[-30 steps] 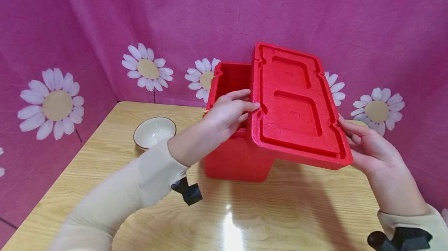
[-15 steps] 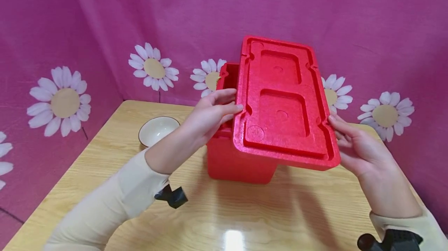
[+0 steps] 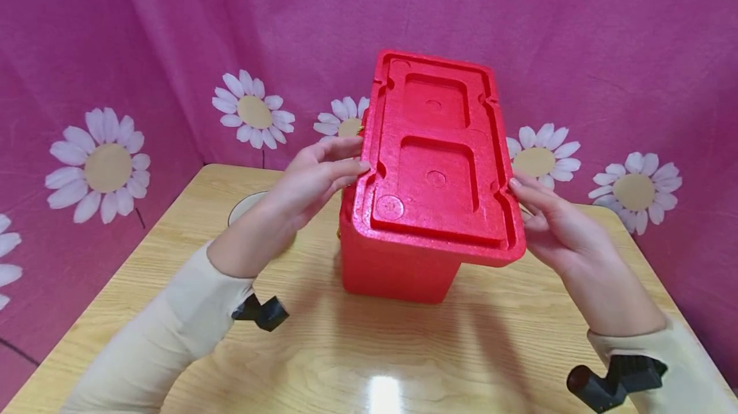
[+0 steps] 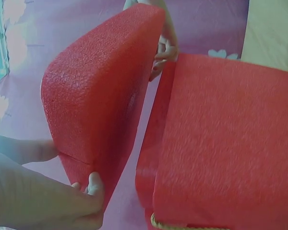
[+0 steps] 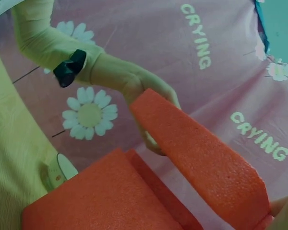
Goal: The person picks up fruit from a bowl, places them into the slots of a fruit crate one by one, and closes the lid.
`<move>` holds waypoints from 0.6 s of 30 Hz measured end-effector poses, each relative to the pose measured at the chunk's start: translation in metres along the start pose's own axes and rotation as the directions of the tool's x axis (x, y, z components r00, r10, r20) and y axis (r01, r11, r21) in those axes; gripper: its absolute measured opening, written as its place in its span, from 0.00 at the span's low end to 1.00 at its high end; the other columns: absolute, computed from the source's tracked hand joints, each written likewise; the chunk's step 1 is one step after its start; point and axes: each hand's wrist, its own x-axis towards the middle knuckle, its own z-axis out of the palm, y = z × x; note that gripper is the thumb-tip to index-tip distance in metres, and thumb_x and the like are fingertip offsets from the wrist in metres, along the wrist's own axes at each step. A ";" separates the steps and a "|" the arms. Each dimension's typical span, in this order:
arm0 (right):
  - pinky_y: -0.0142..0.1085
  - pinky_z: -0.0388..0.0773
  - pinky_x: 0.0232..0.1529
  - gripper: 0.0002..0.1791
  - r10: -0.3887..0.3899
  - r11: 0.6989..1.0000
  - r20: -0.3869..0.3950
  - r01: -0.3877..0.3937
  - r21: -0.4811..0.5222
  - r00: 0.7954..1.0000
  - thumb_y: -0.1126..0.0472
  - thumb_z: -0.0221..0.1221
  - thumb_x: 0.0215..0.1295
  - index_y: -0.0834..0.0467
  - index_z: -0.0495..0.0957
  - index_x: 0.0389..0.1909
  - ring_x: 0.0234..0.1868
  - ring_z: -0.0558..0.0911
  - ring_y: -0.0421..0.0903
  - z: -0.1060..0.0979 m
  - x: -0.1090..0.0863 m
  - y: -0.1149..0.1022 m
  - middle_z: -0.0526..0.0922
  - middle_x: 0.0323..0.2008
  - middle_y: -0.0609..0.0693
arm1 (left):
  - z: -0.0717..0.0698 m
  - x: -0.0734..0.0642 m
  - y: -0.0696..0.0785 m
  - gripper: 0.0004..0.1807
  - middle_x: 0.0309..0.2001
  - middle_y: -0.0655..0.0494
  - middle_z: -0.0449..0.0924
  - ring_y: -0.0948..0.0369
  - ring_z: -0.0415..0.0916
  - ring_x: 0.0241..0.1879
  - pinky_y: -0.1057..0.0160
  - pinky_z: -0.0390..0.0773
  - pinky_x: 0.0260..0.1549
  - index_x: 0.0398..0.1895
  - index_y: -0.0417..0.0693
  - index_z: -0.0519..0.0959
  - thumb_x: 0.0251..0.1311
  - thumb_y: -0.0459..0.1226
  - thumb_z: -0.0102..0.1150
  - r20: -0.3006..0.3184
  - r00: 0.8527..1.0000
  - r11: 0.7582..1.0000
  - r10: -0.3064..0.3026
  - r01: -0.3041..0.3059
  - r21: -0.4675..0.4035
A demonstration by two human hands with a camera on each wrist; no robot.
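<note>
A red foam lid (image 3: 438, 157) with recessed panels is held over a matching red foam box (image 3: 398, 273) that stands on the table. My left hand (image 3: 300, 183) pinches the lid's left long edge, thumb on the upper rim and fingers below. On the opposite edge, my right hand (image 3: 565, 228) grips the rim with its thumb on top and fingers beneath. Both wrist views show a gap between the lid (image 4: 96, 72) and the box (image 4: 225, 139), with the lid tilted. From the head view, the lid hides the box's opening.
A white bowl (image 3: 245, 204) with a dark rim stands left of the box, partly behind my left forearm. Yellow cord (image 4: 182, 226) shows on the box's side. Pink flowered cloth (image 3: 323, 16) hangs behind the wooden table (image 3: 323, 363).
Both hands have carried the lid leftward, from the box's right side to over its opening. The box's inside, visible earlier, is now covered from view. The left forearm now overlaps the bowl.
</note>
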 end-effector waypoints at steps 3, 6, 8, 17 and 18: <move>0.35 0.84 0.44 0.12 -0.051 0.996 -0.071 0.046 -0.073 0.996 0.65 0.53 0.68 0.54 0.75 0.50 0.43 0.83 0.42 0.009 0.007 0.003 0.83 0.43 0.48 | -0.004 0.002 0.003 0.29 0.67 0.46 0.66 0.55 0.71 0.61 0.58 0.70 0.65 0.69 0.41 0.62 0.64 0.29 0.51 -0.009 1.000 1.000 0.024 -0.024 -0.003; 0.31 0.83 0.41 0.10 -0.133 0.983 -0.116 0.116 -0.146 0.984 0.66 0.57 0.65 0.54 0.76 0.47 0.41 0.82 0.41 0.016 0.013 0.004 0.84 0.40 0.48 | -0.006 0.009 0.005 0.29 0.67 0.44 0.65 0.55 0.71 0.60 0.58 0.70 0.65 0.69 0.42 0.62 0.64 0.28 0.50 -0.028 0.998 0.999 0.051 -0.051 -0.001; 0.28 0.82 0.41 0.09 -0.198 0.966 -0.117 0.173 -0.193 0.973 0.66 0.58 0.64 0.55 0.79 0.44 0.40 0.83 0.40 0.021 0.017 0.004 0.84 0.39 0.47 | -0.006 0.013 0.006 0.29 0.68 0.43 0.64 0.55 0.71 0.61 0.58 0.70 0.66 0.70 0.41 0.62 0.64 0.27 0.49 -0.038 0.996 0.997 0.075 -0.075 -0.003; 0.24 0.81 0.45 0.18 -0.477 0.828 -0.087 0.413 -0.380 0.875 0.66 0.64 0.58 0.55 0.80 0.50 0.42 0.83 0.37 0.034 0.026 0.000 0.81 0.45 0.45 | -0.006 0.027 0.008 0.28 0.67 0.45 0.69 0.54 0.70 0.65 0.60 0.75 0.61 0.67 0.40 0.66 0.62 0.25 0.53 -0.094 0.951 0.955 0.295 -0.290 0.064; 0.23 0.80 0.45 0.20 -0.522 0.792 -0.080 0.448 -0.415 0.849 0.66 0.65 0.57 0.56 0.79 0.53 0.42 0.83 0.37 0.036 0.028 0.000 0.81 0.44 0.45 | -0.007 0.028 0.008 0.28 0.66 0.45 0.70 0.54 0.71 0.64 0.61 0.76 0.60 0.66 0.39 0.67 0.61 0.24 0.54 -0.093 0.936 0.939 0.341 -0.335 0.073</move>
